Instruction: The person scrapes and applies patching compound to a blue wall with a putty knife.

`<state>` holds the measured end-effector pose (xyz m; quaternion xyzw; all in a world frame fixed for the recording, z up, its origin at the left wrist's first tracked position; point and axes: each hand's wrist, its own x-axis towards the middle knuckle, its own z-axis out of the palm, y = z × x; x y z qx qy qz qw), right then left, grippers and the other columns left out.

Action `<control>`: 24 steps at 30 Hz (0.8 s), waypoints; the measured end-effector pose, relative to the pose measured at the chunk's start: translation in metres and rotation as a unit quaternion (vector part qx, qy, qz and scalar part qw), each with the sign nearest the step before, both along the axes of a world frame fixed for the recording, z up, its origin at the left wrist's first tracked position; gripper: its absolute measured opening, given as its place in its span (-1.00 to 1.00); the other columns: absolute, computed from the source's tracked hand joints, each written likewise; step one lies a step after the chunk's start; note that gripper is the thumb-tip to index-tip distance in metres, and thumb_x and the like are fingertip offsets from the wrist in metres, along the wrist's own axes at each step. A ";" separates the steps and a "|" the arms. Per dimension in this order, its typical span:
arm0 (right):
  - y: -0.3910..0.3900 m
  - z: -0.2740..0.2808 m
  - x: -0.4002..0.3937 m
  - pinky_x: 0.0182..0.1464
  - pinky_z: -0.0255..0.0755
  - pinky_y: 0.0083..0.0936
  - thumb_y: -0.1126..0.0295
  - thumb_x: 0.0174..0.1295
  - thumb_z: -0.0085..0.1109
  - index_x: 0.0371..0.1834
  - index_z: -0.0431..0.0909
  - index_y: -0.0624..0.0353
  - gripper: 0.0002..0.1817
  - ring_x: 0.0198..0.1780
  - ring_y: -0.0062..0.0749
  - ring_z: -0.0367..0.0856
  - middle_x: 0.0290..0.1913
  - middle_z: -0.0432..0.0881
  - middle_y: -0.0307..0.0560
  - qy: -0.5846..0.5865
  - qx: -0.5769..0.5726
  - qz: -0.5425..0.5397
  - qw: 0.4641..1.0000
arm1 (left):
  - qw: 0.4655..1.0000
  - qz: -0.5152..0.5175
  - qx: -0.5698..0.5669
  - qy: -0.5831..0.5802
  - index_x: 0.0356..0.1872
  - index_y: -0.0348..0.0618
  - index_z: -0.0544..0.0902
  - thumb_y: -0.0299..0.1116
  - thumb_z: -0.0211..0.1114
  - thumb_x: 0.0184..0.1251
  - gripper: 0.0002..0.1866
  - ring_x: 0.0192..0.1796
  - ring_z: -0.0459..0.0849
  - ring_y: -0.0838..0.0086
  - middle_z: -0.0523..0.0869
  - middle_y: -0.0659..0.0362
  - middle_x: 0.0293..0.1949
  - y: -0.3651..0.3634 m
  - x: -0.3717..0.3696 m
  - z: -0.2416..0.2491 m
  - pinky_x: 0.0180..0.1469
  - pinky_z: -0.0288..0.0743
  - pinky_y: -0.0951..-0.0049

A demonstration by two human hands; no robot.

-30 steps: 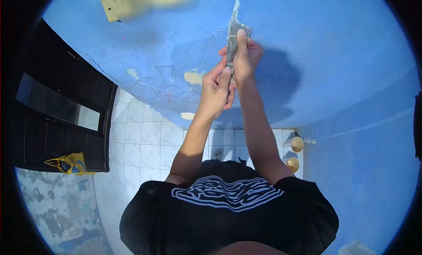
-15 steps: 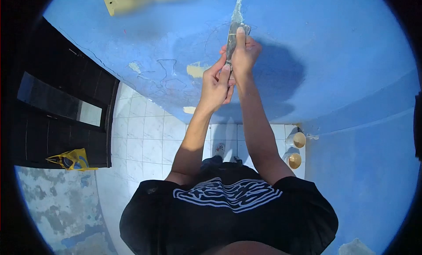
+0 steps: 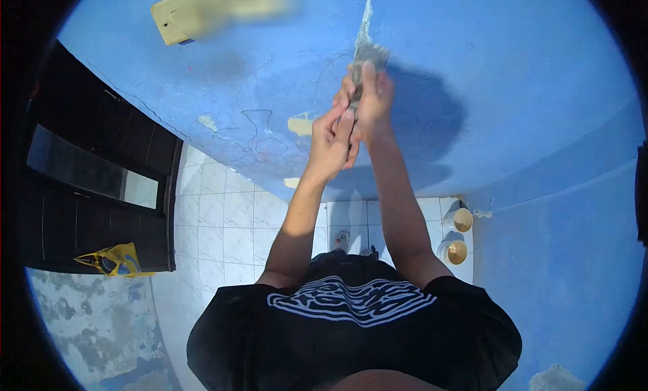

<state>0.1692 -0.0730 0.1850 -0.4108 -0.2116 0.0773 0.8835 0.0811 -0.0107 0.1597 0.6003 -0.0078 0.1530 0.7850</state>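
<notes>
A putty knife [image 3: 369, 52] with a grey blade points up the blue wall [image 3: 526, 74], its tip at the lower end of a pale, rough crack line [image 3: 366, 16]. My right hand [image 3: 374, 97] is wrapped around the knife, the thumb lying along the blade. Just below and to the left, my left hand [image 3: 332, 143] closes on the handle end, mostly hidden by the fingers. Motion blurs the blade and the right fingertips.
A cream-coloured fixture [image 3: 182, 16] is at upper left. Dark cabinet doors [image 3: 94, 148] stand left, with a yellow bag [image 3: 118, 259] by them. Two round containers [image 3: 457, 252] rest on the white tiled floor [image 3: 226, 209] near the right wall. Pale patches [image 3: 300, 126] mark the wall.
Both hands and the putty knife have moved slightly down along the wall, showing more of the crack line above the blade. The camera view has shifted a little too.
</notes>
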 end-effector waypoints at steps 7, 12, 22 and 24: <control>0.001 0.003 -0.013 -0.48 0.53 -0.40 0.13 0.53 -0.06 -0.25 0.48 0.30 -0.60 -0.66 -0.49 0.47 -0.60 0.44 -0.20 0.023 -0.041 -0.030 0.998 | 0.999 -0.001 -0.034 0.015 0.22 -0.31 0.45 -0.35 -0.04 0.62 -0.68 -0.77 0.30 0.69 0.44 0.27 -0.61 -0.003 -0.017 0.001 -0.80 0.09 0.60; -0.007 0.013 -0.004 -0.49 0.54 -0.42 0.19 0.52 -0.08 -0.25 0.47 0.32 -0.64 -0.67 -0.48 0.47 -0.60 0.45 -0.17 0.018 -0.037 -0.023 0.999 | 0.998 -0.018 -0.052 0.007 0.39 -0.25 0.37 -0.29 -0.02 0.63 -0.57 -0.80 0.22 0.72 0.38 0.32 -0.65 -0.013 -0.008 0.005 -0.82 0.04 0.64; -0.001 -0.005 -0.005 -0.53 0.54 -0.40 0.17 0.52 -0.05 -0.25 0.47 0.33 -0.62 -0.67 -0.48 0.47 -0.61 0.47 -0.16 -0.004 -0.011 -0.014 1.000 | 0.999 0.026 -0.037 0.003 0.22 -0.34 0.45 -0.34 -0.02 0.62 -0.67 -0.80 0.28 0.70 0.45 0.27 -0.64 -0.011 -0.011 -0.009 -0.83 0.07 0.60; -0.002 0.000 -0.002 -0.51 0.55 -0.39 0.15 0.50 0.00 -0.20 0.48 0.33 -0.62 -0.66 -0.48 0.48 -0.61 0.48 -0.14 -0.003 -0.022 -0.019 1.000 | 0.999 0.021 -0.023 0.006 0.24 -0.32 0.44 -0.32 -0.01 0.62 -0.66 -0.81 0.28 0.69 0.45 0.26 -0.63 -0.010 -0.007 -0.005 -0.83 0.06 0.59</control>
